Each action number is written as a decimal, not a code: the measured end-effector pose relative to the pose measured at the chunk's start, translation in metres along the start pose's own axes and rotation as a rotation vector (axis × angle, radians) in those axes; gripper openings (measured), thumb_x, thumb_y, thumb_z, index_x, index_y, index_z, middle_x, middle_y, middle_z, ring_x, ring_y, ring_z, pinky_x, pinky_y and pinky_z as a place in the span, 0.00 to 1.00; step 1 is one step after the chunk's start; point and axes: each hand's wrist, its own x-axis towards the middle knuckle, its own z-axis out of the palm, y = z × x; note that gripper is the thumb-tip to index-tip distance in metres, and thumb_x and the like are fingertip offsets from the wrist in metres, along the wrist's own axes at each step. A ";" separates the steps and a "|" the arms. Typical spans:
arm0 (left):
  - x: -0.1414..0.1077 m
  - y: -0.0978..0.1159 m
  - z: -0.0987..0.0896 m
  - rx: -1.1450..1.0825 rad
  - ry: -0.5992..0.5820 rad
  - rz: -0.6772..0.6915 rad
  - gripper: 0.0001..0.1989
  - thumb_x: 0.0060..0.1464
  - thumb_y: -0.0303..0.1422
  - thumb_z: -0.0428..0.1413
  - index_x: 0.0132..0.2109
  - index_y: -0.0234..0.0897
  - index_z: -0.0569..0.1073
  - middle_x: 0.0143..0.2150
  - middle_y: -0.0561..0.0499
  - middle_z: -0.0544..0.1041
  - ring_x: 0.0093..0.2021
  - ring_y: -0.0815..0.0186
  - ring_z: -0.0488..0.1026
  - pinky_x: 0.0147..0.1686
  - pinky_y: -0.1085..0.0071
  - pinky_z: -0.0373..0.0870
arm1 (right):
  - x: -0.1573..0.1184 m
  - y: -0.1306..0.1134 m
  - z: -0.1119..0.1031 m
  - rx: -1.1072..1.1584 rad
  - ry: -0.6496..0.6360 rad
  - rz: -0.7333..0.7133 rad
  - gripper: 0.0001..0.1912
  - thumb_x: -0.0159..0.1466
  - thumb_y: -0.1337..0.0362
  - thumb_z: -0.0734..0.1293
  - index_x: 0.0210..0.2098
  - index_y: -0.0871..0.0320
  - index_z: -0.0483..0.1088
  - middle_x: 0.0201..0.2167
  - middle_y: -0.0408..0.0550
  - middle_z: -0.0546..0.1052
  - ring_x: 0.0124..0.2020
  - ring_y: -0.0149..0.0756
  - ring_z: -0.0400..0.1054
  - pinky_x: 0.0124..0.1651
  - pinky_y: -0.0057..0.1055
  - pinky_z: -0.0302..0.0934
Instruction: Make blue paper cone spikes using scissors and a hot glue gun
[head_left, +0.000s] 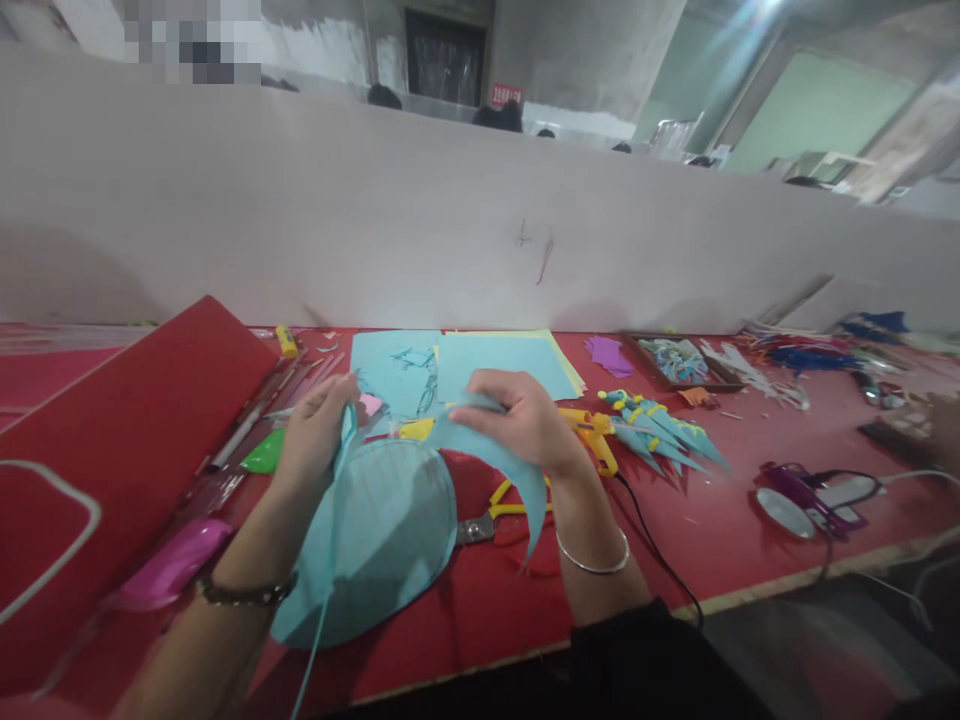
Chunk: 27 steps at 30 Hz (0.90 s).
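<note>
My left hand (319, 425) is closed on a narrow light-blue paper strip (343, 455), whose long thin tail hangs toward the table edge. Between the thumb and fingers of my right hand (517, 415) is a wider curved piece of light-blue paper (525, 480), pointed at its lower end. Below both hands lies a large rounded light-blue paper shape (390, 540) with faint lines on it. Yellow-handled pliers (495, 515) rest beside it, partly hidden by the curved paper. A yellow glue gun (596, 432) lies just right of my right wrist.
Light-blue sheets (502, 362) and paper scraps (412, 357) lie at the back. Blue paper cones with yellow trim (656, 430) sit to the right, near a tray (679, 365) and a purple device (814, 500). A red board (150, 440) stands left; a white partition (420, 220) runs behind.
</note>
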 end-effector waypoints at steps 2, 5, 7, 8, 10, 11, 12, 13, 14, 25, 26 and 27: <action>0.008 -0.007 -0.004 0.080 0.106 0.041 0.15 0.53 0.39 0.49 0.21 0.40 0.59 0.14 0.59 0.55 0.15 0.72 0.50 0.16 0.73 0.48 | 0.000 0.001 -0.001 -0.079 0.194 0.027 0.16 0.60 0.59 0.63 0.22 0.57 0.54 0.19 0.36 0.54 0.22 0.24 0.47 0.26 0.24 0.46; 0.016 -0.011 0.001 0.209 0.238 0.148 0.12 0.54 0.35 0.49 0.24 0.38 0.63 0.18 0.59 0.56 0.19 0.71 0.52 0.21 0.73 0.50 | 0.004 0.006 0.015 -0.329 0.324 0.097 0.06 0.61 0.62 0.60 0.29 0.57 0.62 0.20 0.37 0.61 0.20 0.25 0.52 0.26 0.26 0.47; 0.019 -0.008 0.010 0.273 0.271 0.220 0.07 0.53 0.33 0.51 0.28 0.37 0.66 0.21 0.58 0.60 0.22 0.70 0.56 0.24 0.72 0.52 | 0.008 0.009 0.032 -0.493 0.285 0.138 0.08 0.63 0.65 0.58 0.41 0.56 0.65 0.20 0.39 0.67 0.20 0.28 0.57 0.26 0.27 0.47; 0.020 -0.006 0.016 0.311 0.271 0.258 0.04 0.52 0.32 0.52 0.30 0.37 0.67 0.22 0.57 0.62 0.23 0.70 0.58 0.26 0.71 0.53 | 0.010 0.011 0.041 -0.560 0.259 0.137 0.11 0.63 0.64 0.57 0.45 0.56 0.64 0.23 0.41 0.71 0.20 0.29 0.60 0.25 0.27 0.46; 0.021 0.000 0.029 0.401 0.247 0.335 0.02 0.53 0.31 0.52 0.35 0.38 0.68 0.24 0.57 0.64 0.24 0.69 0.60 0.27 0.71 0.53 | 0.014 0.014 0.055 -0.635 0.225 0.117 0.15 0.65 0.64 0.55 0.50 0.54 0.62 0.30 0.45 0.76 0.23 0.31 0.65 0.25 0.27 0.48; 0.021 0.002 0.035 0.427 0.226 0.363 0.03 0.53 0.30 0.52 0.37 0.38 0.68 0.24 0.57 0.64 0.24 0.69 0.60 0.27 0.71 0.52 | 0.015 0.015 0.060 -0.642 0.214 0.122 0.16 0.65 0.64 0.55 0.52 0.54 0.61 0.33 0.47 0.77 0.24 0.32 0.67 0.25 0.27 0.49; 0.021 0.004 0.040 0.440 0.199 0.385 0.04 0.54 0.30 0.51 0.39 0.38 0.67 0.23 0.57 0.64 0.23 0.69 0.59 0.26 0.71 0.52 | 0.016 0.017 0.064 -0.632 0.208 0.133 0.16 0.66 0.63 0.54 0.52 0.54 0.60 0.36 0.47 0.78 0.26 0.34 0.69 0.25 0.27 0.51; 0.021 0.006 0.045 0.439 0.172 0.400 0.04 0.55 0.30 0.51 0.39 0.39 0.67 0.21 0.58 0.62 0.21 0.69 0.58 0.25 0.71 0.51 | 0.016 0.018 0.065 -0.609 0.207 0.148 0.16 0.66 0.63 0.54 0.52 0.54 0.60 0.37 0.48 0.77 0.28 0.35 0.70 0.26 0.27 0.53; 0.021 0.006 0.049 0.412 0.140 0.406 0.04 0.55 0.30 0.51 0.40 0.39 0.66 0.21 0.59 0.61 0.21 0.69 0.57 0.25 0.71 0.51 | 0.016 0.020 0.066 -0.577 0.211 0.158 0.15 0.66 0.64 0.54 0.52 0.55 0.60 0.39 0.48 0.77 0.31 0.36 0.71 0.28 0.28 0.56; 0.007 0.018 0.065 -0.182 -0.093 0.097 0.10 0.54 0.35 0.51 0.44 0.39 0.66 0.22 0.59 0.63 0.21 0.72 0.59 0.22 0.75 0.56 | 0.015 0.027 0.059 -0.360 0.411 0.058 0.13 0.67 0.63 0.51 0.48 0.54 0.60 0.48 0.51 0.73 0.47 0.39 0.69 0.44 0.34 0.63; 0.004 0.019 0.065 -0.180 -0.094 0.087 0.13 0.54 0.36 0.52 0.46 0.39 0.66 0.23 0.59 0.64 0.22 0.72 0.61 0.23 0.75 0.58 | 0.015 0.027 0.057 -0.355 0.424 0.066 0.13 0.67 0.63 0.51 0.48 0.55 0.60 0.47 0.52 0.73 0.47 0.39 0.69 0.45 0.34 0.63; 0.000 0.020 0.065 -0.169 -0.094 0.073 0.15 0.52 0.37 0.53 0.47 0.39 0.67 0.24 0.57 0.66 0.25 0.71 0.64 0.25 0.75 0.60 | 0.015 0.026 0.055 -0.352 0.438 0.076 0.13 0.67 0.63 0.51 0.48 0.55 0.60 0.47 0.53 0.73 0.47 0.40 0.69 0.45 0.35 0.63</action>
